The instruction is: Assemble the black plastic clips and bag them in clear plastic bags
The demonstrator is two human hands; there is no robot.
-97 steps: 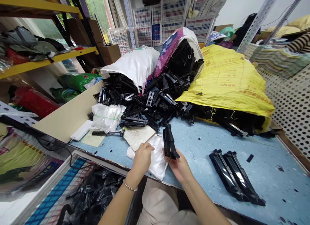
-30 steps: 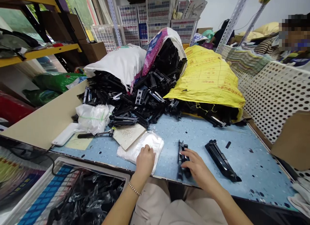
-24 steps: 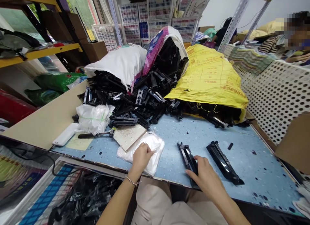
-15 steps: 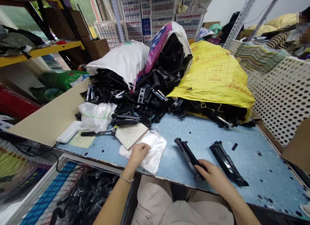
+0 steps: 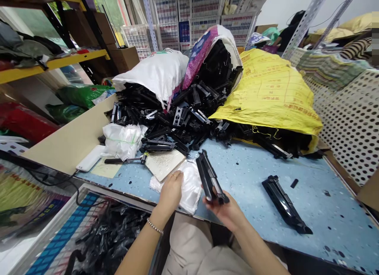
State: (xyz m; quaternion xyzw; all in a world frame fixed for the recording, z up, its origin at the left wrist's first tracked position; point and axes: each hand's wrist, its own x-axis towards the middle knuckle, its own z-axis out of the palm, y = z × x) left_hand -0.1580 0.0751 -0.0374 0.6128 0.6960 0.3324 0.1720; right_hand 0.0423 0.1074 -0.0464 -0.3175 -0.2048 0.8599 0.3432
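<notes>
My right hand [image 5: 226, 212] is closed round the lower end of a long black plastic part [image 5: 209, 176], lifted and tilted above the table. My left hand [image 5: 172, 188] has its fingers drawn together on a stack of thin white plastic bags [image 5: 191, 184], apparently pinching the top one; its fingertips are partly hidden. Right of my hands, a second black plastic part [image 5: 286, 204] lies on the blue tabletop [image 5: 245, 196]. A small black strip [image 5: 294, 183] lies beside it. Touching the bags at the back is a pale square board [image 5: 162, 164] strewn with bits.
A hammer [image 5: 127, 160], a white device [image 5: 90, 158] and a bundle of bags [image 5: 122, 141] lie at left. Behind them spreads a heap of black parts [image 5: 177, 125], below white [image 5: 156, 70] and yellow sacks [image 5: 269, 93]. A perforated white basket [image 5: 346, 125] stands at right.
My right hand has raised the black part and brought it left, beside the bags. My left hand has turned and its fingers have drawn together on the bags. The view has shifted slightly.
</notes>
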